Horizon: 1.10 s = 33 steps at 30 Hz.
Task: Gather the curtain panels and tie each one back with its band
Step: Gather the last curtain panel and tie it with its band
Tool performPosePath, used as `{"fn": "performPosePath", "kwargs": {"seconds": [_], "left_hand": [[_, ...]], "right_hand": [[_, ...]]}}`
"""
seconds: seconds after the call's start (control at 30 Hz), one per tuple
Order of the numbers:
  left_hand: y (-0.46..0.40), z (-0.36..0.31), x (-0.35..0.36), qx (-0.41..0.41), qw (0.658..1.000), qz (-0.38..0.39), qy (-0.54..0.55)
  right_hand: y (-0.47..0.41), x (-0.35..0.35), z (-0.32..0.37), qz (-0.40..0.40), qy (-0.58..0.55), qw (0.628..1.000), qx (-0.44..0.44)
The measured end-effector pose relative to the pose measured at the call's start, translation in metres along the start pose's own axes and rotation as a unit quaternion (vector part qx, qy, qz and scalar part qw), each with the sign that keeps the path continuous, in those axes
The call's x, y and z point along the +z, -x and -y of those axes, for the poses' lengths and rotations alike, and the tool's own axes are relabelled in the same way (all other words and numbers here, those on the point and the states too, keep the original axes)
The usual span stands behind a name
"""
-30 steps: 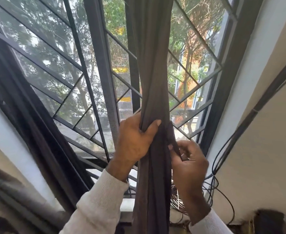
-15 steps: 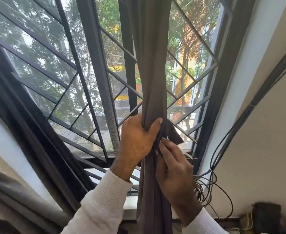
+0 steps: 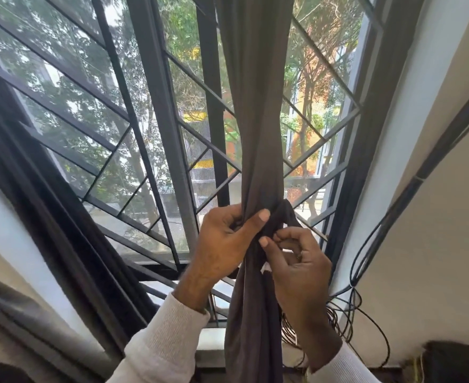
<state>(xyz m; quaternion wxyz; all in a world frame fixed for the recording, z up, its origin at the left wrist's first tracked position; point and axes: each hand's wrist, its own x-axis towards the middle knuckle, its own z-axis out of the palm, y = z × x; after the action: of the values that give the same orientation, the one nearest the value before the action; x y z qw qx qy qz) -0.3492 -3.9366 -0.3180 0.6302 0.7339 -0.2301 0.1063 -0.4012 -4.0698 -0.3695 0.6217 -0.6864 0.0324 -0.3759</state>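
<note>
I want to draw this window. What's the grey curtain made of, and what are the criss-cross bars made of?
The curtain looks like soft, thin, matte grey cloth: it bunches into folds where the left hand grips it. The window bars look like metal painted dark grey: thin, straight and rigid with a dull sheen.

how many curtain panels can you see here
2: one gathered curtain panel at centre, gripped by both hands; another dark curtain panel hanging at the far left. More may hang beyond the frame.
</note>
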Motion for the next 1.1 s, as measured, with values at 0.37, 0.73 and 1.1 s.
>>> {"fn": "performPosePath", "kwargs": {"seconds": [0.37, 0.73, 1.1], "left_hand": [[-0.001, -0.011, -0.01, -0.047, 0.99, 0.11, 0.071], [-0.003, 0.0, -0.007, -0.037, 0.989, 0.046, 0.135], [0.002, -0.003, -0.01, -0.005, 0.991, 0.098, 0.096]], "right_hand": [[-0.012, -0.007, 0.014, 0.044, 0.108, 0.985, -0.126], [-0.021, -0.011, 0.024, 0.058, -0.016, 0.998, -0.023], [-0.032, -0.027, 0.043, 0.118, -0.082, 0.988, 0.061]]}}
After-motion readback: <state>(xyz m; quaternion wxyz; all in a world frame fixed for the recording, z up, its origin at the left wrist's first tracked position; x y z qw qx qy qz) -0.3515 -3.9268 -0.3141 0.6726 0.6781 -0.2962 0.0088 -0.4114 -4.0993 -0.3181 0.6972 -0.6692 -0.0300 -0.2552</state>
